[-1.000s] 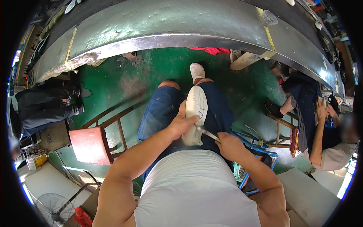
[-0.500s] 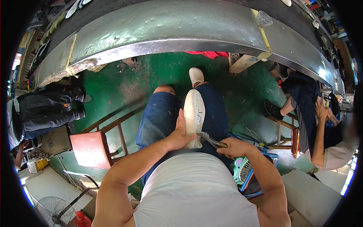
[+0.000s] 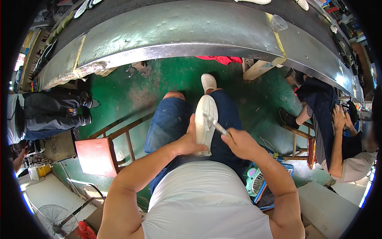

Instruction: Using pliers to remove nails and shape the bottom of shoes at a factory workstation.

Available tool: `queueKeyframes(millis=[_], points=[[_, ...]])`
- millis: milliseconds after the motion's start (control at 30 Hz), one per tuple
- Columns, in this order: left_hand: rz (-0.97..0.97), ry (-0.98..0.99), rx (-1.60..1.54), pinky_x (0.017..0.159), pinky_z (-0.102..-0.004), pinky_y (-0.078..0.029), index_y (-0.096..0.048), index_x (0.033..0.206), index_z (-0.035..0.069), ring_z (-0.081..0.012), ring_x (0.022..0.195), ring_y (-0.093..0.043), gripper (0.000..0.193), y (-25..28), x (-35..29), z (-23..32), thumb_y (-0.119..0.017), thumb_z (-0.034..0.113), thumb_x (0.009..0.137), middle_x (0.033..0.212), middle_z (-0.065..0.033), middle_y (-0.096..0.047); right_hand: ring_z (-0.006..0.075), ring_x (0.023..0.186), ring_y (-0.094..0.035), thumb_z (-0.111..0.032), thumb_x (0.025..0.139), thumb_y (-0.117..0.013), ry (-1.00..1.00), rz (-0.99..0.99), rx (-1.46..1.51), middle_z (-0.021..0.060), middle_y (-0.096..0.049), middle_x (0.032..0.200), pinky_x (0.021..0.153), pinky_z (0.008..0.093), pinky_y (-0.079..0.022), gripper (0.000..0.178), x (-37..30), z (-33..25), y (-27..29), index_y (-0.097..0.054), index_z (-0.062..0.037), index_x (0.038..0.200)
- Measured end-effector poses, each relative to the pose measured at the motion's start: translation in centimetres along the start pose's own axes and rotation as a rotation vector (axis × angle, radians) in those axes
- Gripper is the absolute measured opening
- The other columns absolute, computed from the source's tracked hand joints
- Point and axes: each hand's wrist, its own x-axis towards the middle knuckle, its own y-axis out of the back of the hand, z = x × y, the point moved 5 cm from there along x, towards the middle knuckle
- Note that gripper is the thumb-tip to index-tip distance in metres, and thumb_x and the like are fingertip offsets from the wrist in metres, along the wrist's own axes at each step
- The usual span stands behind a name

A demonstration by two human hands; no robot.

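A white shoe (image 3: 204, 104) lies lengthwise on my lap, apparently bottom up, with pale, wrinkled material along its middle. My left hand (image 3: 187, 142) is wrapped round the shoe's near part from the left, thumb along its side. In my right hand (image 3: 242, 144) is a pair of shoemaker's pincers (image 3: 217, 126), gripped by the handles. Their metal head is over the middle of the shoe, blurred by motion; whether it touches cannot be made out. My thighs in blue denim shorts (image 3: 167, 121) lie under the shoe.
A long metal-covered bench (image 3: 175, 30) curves across ahead, with a clear plastic cup (image 3: 278, 24) on it. A red-topped stool (image 3: 95, 156) stands left. At my right are a mint-green fan (image 3: 254, 181) and a seated person (image 3: 338, 131). Another person's legs (image 3: 55, 111) show left.
My right hand has moved the pincers forward from the shoe's near end to over its middle, turning them. My left hand still holds the shoe.
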Motion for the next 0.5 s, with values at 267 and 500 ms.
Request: queueKeyframes(millis=[267, 500], points=[[0.046, -0.045, -0.094, 0.119, -0.0377, -0.027, 0.021, 0.151, -0.001, -0.0368, 0.146, -0.026, 0.133, 1.8, 1.3, 2.1, -0.085, 0.026, 0.075, 0.155, -0.0306, -0.018, 0.0344, 0.071, -0.067, -0.038, 0.105, -0.045, -0.095, 0.070, 0.105, 0.0204, -0.067, 0.078, 0.067, 0.0415, -0.053, 0.048, 5.1, 2.8, 1.8, -0.061, 0.0040, 0.089], [0.414, -0.018, -0.599, 0.093, -0.0370, -0.052, -0.037, 0.139, -0.006, -0.0252, 0.109, -0.062, 0.065, 3.8, 5.0, -0.2, -0.064, 0.034, 0.097, 0.121, -0.0185, -0.061, 0.0171, 0.064, -0.065, -0.037, 0.107, -0.041, -0.136, 0.236, 0.712, 0.0102, -0.067, 0.080, 0.061, 0.0309, -0.053, 0.046, 2.4, 9.0, -3.2, -0.059, 0.0040, 0.099]])
